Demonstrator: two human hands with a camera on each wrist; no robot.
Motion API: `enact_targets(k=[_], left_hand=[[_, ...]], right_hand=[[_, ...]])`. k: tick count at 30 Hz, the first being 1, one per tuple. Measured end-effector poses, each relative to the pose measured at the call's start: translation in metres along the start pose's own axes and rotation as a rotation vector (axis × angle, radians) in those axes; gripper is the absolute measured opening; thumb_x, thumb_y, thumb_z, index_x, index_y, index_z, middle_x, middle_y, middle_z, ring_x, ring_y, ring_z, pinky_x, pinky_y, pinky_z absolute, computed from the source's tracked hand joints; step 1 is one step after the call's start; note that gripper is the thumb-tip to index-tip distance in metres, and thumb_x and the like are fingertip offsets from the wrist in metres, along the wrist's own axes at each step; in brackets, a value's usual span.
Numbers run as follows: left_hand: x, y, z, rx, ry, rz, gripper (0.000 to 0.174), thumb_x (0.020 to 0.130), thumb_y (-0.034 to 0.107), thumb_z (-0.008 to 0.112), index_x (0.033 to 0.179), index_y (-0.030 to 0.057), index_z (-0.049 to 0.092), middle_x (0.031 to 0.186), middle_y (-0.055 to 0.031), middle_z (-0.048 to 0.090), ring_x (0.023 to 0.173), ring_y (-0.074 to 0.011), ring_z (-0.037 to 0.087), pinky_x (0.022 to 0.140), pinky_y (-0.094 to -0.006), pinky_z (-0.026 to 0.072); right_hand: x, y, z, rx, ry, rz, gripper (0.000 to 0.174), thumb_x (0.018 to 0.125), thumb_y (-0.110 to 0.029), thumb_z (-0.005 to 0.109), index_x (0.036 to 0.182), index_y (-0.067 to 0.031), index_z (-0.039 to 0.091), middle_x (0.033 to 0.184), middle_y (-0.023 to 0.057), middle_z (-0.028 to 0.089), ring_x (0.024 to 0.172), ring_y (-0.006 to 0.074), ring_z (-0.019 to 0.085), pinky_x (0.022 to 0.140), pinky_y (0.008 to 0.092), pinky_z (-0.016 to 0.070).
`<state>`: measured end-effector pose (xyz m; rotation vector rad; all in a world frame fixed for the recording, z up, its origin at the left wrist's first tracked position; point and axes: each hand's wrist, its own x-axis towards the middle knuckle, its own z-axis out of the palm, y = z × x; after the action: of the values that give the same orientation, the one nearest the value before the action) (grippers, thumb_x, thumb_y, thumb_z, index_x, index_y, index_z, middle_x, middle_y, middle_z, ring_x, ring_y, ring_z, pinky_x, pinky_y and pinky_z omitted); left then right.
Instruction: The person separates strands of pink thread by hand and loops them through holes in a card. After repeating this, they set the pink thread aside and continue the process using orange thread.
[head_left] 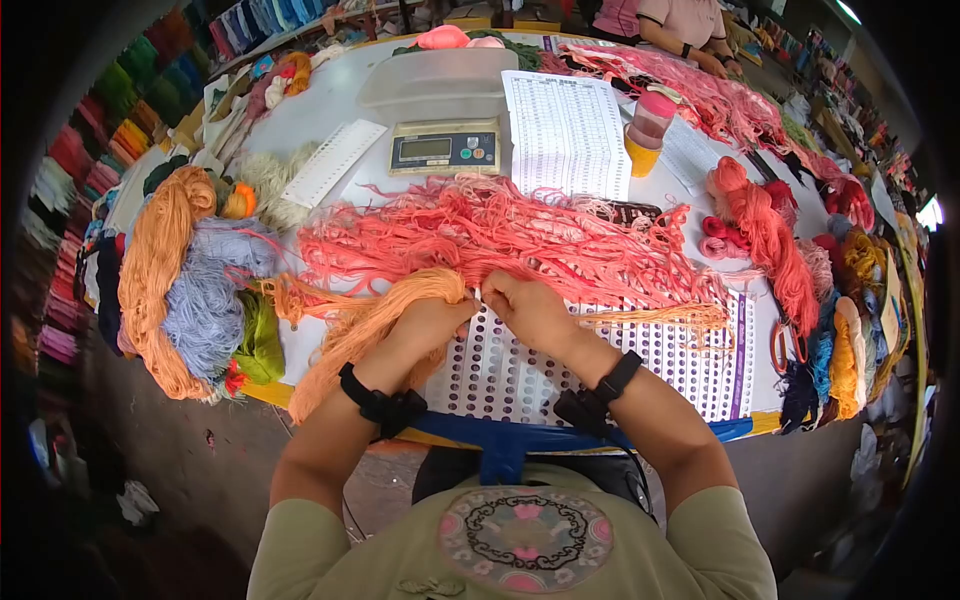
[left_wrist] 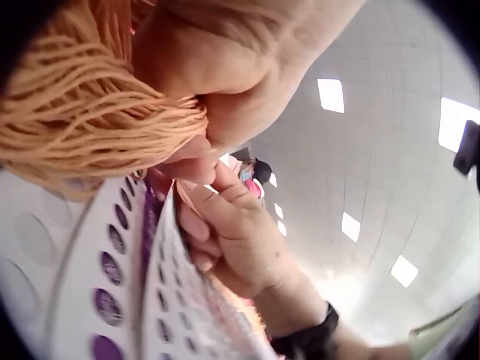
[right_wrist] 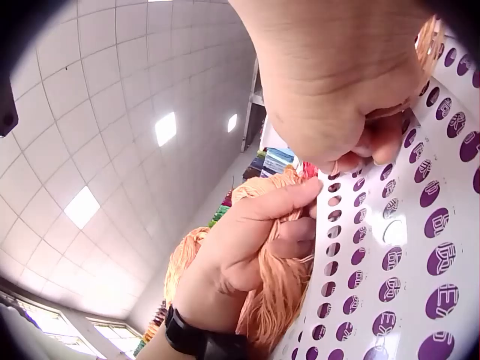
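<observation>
Gripped in the left hand point(head_left: 432, 322), with fingers curled round: an orange skein point(head_left: 370, 322), draped down toward the near edge of the table point(head_left: 325, 105). Pinched along its edge by the right hand point(head_left: 530, 310): a perforated card point(head_left: 500, 370) (perhaps with a strand too; cannot tell at this angle).

Visible only from the head: a coral heap point(head_left: 480, 240) of yarn just beyond the hands, then a digital scale point(head_left: 445, 147), with a printed paper point(head_left: 565, 135) beside it and a pink-lidded jar point(head_left: 652, 118) to the right. Only from the wrists: fingertips close together at the card's edge, below a pale ceiling point(right_wrist: 90, 97) with bright panels. Clearest from the right wrist: the skein bunched behind the card.

Stiff, glossy and white in the card, bending into curved leaves from the left wrist. Soft, twisted strands in the skein; thin, snarled loops in the heap.

Across the card, rows of purple discs with white characters, turned sideways, beyond reading (mere dark dots from the head). On the paper, columns of tiny print, too small to make out.
</observation>
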<state>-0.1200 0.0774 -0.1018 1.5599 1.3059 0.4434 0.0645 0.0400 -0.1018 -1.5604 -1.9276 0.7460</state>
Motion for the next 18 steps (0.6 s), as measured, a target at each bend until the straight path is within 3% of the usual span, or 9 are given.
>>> enact_targets(k=[1, 3, 7, 8, 10, 13, 15, 16, 18], left_hand=[[-0.003, 0.006, -0.003, 0.005, 0.0, 0.004, 0.016, 0.086, 0.019, 0.063, 0.082, 0.0029, 0.062, 0.066, -0.0052, 0.059, 0.051, -0.0106, 0.054, 0.044, -0.0259, 0.0399], [-0.006, 0.02, -0.007, -0.484, -0.069, -0.185, 0.015, 0.086, 0.017, 0.063, 0.081, 0.0026, 0.062, 0.065, -0.0051, 0.058, 0.048, -0.0106, 0.049, 0.044, -0.0254, 0.0362], [0.001, 0.02, -0.01, -0.421, -0.142, -0.136, 0.015, 0.085, 0.016, 0.063, 0.079, 0.0022, 0.062, 0.062, -0.0036, 0.057, 0.045, -0.0106, 0.046, 0.042, -0.0258, 0.0334], [0.002, 0.022, -0.011, -0.365, -0.162, -0.169, 0.016, 0.085, 0.016, 0.063, 0.078, 0.0024, 0.062, 0.06, -0.0031, 0.056, 0.044, -0.0106, 0.046, 0.042, -0.0257, 0.0335], [0.004, 0.023, -0.011, -0.308, -0.182, -0.201, 0.016, 0.085, 0.016, 0.063, 0.077, 0.0026, 0.062, 0.059, -0.0025, 0.055, 0.043, -0.0106, 0.046, 0.041, -0.0257, 0.0336], [0.003, 0.013, -0.011, -0.189, -0.148, -0.127, 0.017, 0.086, 0.017, 0.061, 0.076, 0.0036, 0.063, 0.06, -0.0025, 0.056, 0.043, -0.0104, 0.045, 0.042, -0.0252, 0.0331], [-0.002, 0.006, -0.018, -0.133, 0.027, 0.211, 0.016, 0.086, 0.018, 0.059, 0.082, 0.0034, 0.063, 0.067, -0.0023, 0.058, 0.047, -0.0093, 0.046, 0.045, -0.0237, 0.0334], [-0.005, 0.008, -0.02, -0.13, 0.024, 0.213, 0.016, 0.086, 0.018, 0.059, 0.082, 0.0034, 0.063, 0.067, -0.0023, 0.058, 0.047, -0.0093, 0.046, 0.045, -0.0237, 0.0334], [-0.016, 0.015, -0.026, -0.659, -0.028, 0.043, 0.014, 0.088, 0.018, 0.06, 0.092, 0.0053, 0.065, 0.072, -0.0029, 0.061, 0.052, -0.0073, 0.048, 0.044, -0.0236, 0.0351]], right_hand=[[0.001, -0.002, -0.001, 0.002, 0.006, -0.001, 0.011, 0.091, -0.018, 0.056, 0.098, -0.0098, 0.054, 0.075, 0.0145, 0.061, 0.071, 0.0322, 0.062, 0.065, 0.0396, 0.0481], [0.001, -0.004, -0.004, 0.001, -0.005, 0.013, 0.014, 0.09, -0.022, 0.053, 0.1, -0.0123, 0.048, 0.074, 0.0185, 0.063, 0.073, 0.0381, 0.062, 0.064, 0.0487, 0.0467], [0.004, 0.001, -0.001, 0.079, 0.011, 0.004, 0.017, 0.09, -0.022, 0.054, 0.1, -0.0109, 0.046, 0.077, 0.0159, 0.064, 0.075, 0.0368, 0.063, 0.066, 0.0474, 0.0468], [0.004, 0.001, -0.001, 0.089, 0.015, 0.025, 0.016, 0.089, -0.016, 0.059, 0.097, -0.0081, 0.048, 0.077, 0.0123, 0.061, 0.072, 0.0304, 0.062, 0.063, 0.0392, 0.0471], [0.003, 0.0, -0.002, 0.101, 0.014, 0.022, 0.016, 0.089, -0.017, 0.059, 0.097, -0.0078, 0.049, 0.077, 0.0122, 0.061, 0.072, 0.0305, 0.062, 0.063, 0.0392, 0.0471], [0.001, 0.0, -0.001, 0.125, 0.02, 0.019, 0.017, 0.088, -0.018, 0.059, 0.097, -0.0074, 0.05, 0.078, 0.0128, 0.062, 0.073, 0.0321, 0.062, 0.065, 0.041, 0.0474], [-0.001, 0.002, -0.002, 0.134, 0.03, 0.021, 0.017, 0.088, -0.019, 0.06, 0.097, -0.0074, 0.051, 0.079, 0.0135, 0.064, 0.074, 0.0336, 0.063, 0.066, 0.0429, 0.0477], [-0.001, 0.004, -0.004, 0.19, 0.013, 0.046, 0.017, 0.087, -0.019, 0.061, 0.096, -0.0066, 0.053, 0.077, 0.0124, 0.064, 0.071, 0.031, 0.063, 0.065, 0.041, 0.0478], [0.001, 0.007, -0.007, 0.253, 0.002, 0.073, 0.016, 0.087, -0.018, 0.062, 0.095, -0.0057, 0.055, 0.075, 0.0113, 0.064, 0.069, 0.0284, 0.063, 0.064, 0.0392, 0.0478]])
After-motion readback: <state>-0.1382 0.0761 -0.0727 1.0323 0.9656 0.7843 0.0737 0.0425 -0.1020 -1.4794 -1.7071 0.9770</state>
